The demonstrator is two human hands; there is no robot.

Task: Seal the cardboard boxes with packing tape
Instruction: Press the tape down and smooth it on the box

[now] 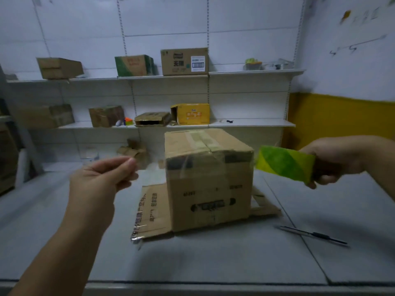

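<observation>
A closed cardboard box (208, 180) stands upright on the grey table (213, 259), on top of a flattened piece of cardboard (152, 212). Old tape runs along its top seam. My right hand (333, 161) grips a tape roll with a green and yellow core (285, 163) to the right of the box, at its upper edge. My left hand (100, 182) is raised left of the box, thumb and forefinger pinched on the end of a clear tape strip (186, 165). The faint, shiny strip stretches across the box's upper front from hand to roll.
A black pen or knife (314, 235) lies on the table at the right. Wall shelves behind hold several cardboard boxes (184, 60), a yellow box (192, 114) and small items. More boxes sit at the far left. A yellow wall band (342, 118) is at right.
</observation>
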